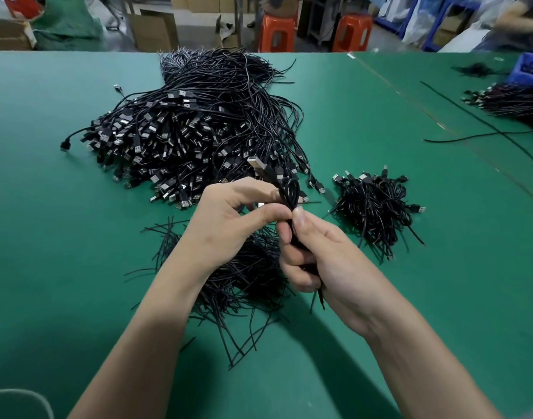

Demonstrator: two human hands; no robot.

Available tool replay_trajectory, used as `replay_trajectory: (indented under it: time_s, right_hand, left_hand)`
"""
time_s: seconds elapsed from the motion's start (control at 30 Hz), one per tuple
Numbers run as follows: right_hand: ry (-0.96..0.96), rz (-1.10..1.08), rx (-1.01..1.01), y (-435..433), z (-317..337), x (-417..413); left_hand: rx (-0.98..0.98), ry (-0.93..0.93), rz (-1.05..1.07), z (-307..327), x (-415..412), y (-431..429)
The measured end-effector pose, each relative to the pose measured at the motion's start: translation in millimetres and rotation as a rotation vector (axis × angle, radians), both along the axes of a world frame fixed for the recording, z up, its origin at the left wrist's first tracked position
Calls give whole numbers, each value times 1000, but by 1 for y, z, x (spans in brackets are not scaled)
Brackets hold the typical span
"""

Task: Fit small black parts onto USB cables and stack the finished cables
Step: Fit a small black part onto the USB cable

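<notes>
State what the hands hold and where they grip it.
One coiled USB cable: the left hand pinches its middle, the right hand grips the lower part; the plug sticks up.

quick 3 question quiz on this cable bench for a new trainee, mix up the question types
1. True or false: both the left hand and the right hand hold the coiled cable.
2. Where does the small pile of coiled cables lie? A. to the right of the hands B. to the left of the hands C. on an orange stool
3. Fill in: the table surface is ___.
Key: 1 true; 2 A; 3 green.
</notes>
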State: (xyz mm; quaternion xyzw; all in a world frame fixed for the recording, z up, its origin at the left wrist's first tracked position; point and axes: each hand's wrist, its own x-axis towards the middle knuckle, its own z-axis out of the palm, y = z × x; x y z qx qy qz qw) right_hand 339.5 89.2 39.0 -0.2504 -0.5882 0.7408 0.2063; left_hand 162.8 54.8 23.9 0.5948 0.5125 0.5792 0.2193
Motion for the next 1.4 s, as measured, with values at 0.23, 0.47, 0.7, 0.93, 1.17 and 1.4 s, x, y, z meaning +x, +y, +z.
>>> replay_trajectory:
  time_s: [0.23,0.47,0.7,0.93,1.17,1.4]
  right_hand:
    - [117,48,-209,1,-7,-1]
    - [32,40,-145,0,-9,0]
    - [159,102,-289,-3,-5,-2]
    - [310,154,-409,-6,-5,-4]
    - [206,-4,-265,-10,-3,-8]
    - [-94,-433,496,2,-8,0]
  left_hand:
    - [-74,-83,-223,-5,-5,0]
    - [-78,-220,-234,-7,0,0]
    - [-101,-321,-129,-12,11,5]
    - [-107,-424,-119,-12,18,5]
    - [-114,-392,6,-13,28,7]
    - [-99,-272,50,-10,22,9]
